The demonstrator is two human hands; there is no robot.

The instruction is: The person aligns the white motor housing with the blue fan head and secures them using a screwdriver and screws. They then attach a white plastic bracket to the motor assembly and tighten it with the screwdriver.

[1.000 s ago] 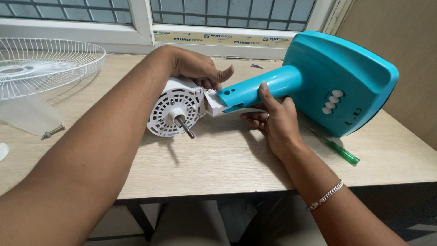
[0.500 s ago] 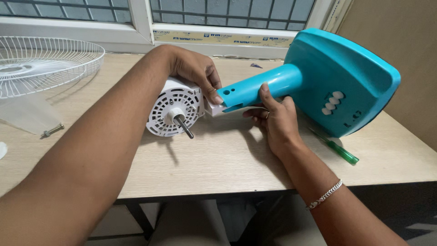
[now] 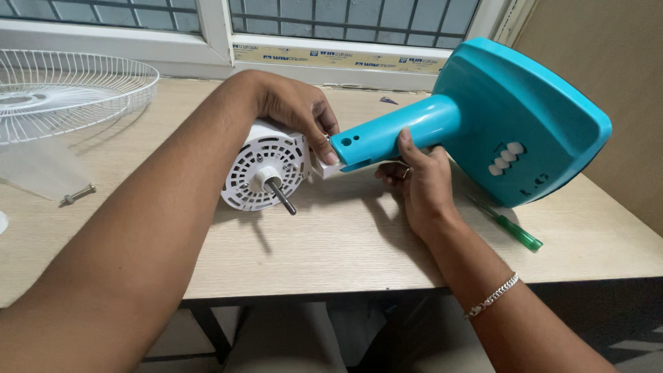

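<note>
— Start at the fingers. What is the left hand [image 3: 293, 110] doing?

— It lies over the top of the white fan motor [image 3: 266, 171], fingers curled down at the joint where the motor's white bracket meets the teal stand. A second ago the thumb stuck up free; now the fingers are pressed down against the bracket, fingertips right at the open end of the teal neck.

— And the right hand [image 3: 418, 183]?

— Closed around the neck of the teal fan stand [image 3: 483, 124], thumb on top, the other fingers tucked underneath. A silver bracelet [image 3: 494, 295] hangs at that wrist.

— Has the stand moved?

— A little. Its broad base has tipped slightly higher and to the right than a second ago, while the neck's end still meets the motor bracket.

— Where does the motor sit?

— On its side on the wooden table [image 3: 331, 242], near the middle, its metal shaft [image 3: 282, 195] pointing toward the near edge.

— Further out?

— A green screwdriver [image 3: 507, 224] lies on the table just right of the right hand, partly under the teal base. Far left, a white wire fan guard [image 3: 69, 90] rests near the window, with a clear fan blade below it and a loose bolt [image 3: 78, 195] beside that. These seem unchanged.
</note>
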